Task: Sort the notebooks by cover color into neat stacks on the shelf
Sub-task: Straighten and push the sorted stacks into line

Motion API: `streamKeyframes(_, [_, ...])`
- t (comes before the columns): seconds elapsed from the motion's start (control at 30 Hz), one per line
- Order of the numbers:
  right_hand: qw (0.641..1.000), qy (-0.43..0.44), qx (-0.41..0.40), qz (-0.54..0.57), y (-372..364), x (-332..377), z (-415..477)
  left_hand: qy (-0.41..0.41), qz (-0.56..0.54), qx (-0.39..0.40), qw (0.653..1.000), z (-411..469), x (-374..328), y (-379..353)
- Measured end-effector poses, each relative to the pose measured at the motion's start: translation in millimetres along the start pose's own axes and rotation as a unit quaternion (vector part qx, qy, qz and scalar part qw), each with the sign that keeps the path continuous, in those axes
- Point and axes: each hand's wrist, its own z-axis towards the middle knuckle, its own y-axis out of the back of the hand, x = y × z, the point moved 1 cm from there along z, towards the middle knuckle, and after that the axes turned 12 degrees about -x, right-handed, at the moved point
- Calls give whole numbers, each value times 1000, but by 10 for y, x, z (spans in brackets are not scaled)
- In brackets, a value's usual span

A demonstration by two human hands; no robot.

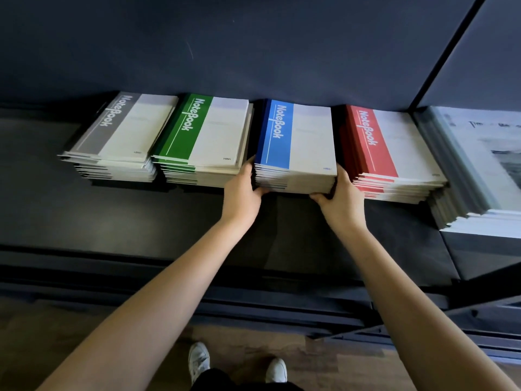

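- The shelf [141,215] is the largest thing before me. It is dark and deep, with the notebooks ranged along its back and bare board in front of the blue stack [304,142], my marker for everything else.
- Far to the right of the blue stack stands a tall picture-cover pile [479,165], its edges stepped (I judge it no part of my colour row).
- The red stack [394,148] sits just right of the blue stack and the green stack [203,131] just left of it. The grey stack [121,128] lies beyond the green. Each shows a single colour on top, so the sorting looks nearly finished to me.
- The blue stack rests on the shelf between green and red. Its upper books are flush and the lower ones slightly stepped at the near edge.
- My left hand [242,193] grasps the blue stack's near-left corner and my right hand [341,198] its near-right corner. The fingers of both curl round the pile's sides, with the thumbs at its front.
- The step in hand, I reckon, is squaring this one stack.
- The next move calls for an even squeeze from both sides to true the lower books. After that comes a straight push to line its front with its neighbours, without nudging the green stack close by my left knuckles, and then I let go.
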Motion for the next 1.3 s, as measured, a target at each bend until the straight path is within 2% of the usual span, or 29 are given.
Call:
streamKeyframes(0.17, [999,-17,-50,-5,-34,35,-38,24,-5,-64,998,-44,-18,-83])
streamKeyframes(0.23, [999,-16,-43,0,7,47,-10,29,-9,-54,998,-38,-48,-57])
streamKeyframes(0.33, [999,24,10,-35,99,45,22,31,-2,-21,999,-62,-107,58])
streamKeyframes(0.43, [999,41,20,-13,191,23,-86,38,-47,-3,998,-219,-110,239])
streamKeyframes(0.5, [999,44,-25,-1,252,94,-166,20,-62,-21,998,-320,-92,383])
streamKeyframes(0.67, [981,141,-133,14,294,554,-263,-84,-47,-121,988,-259,-76,727])
streamKeyframes(0.83, [966,173,-179,-70,136,816,-250,-138,3,-192,972,-52,23,1082])
streamKeyframes(0.97, [975,172,-140,-11,-87,1026,-340,-119,20,-196,973,133,275,1273])
streamKeyframes(1.1, [985,161,-30,57,-432,1210,-401,-58,10,-118,991,292,407,1370])
streamKeyframes(1.17, [988,140,24,54,-624,1280,-412,-44,12,-89,995,365,447,1393])
streamKeyframes(1.3, [994,96,56,13,-925,1337,-399,-20,34,-64,997,517,483,1400])
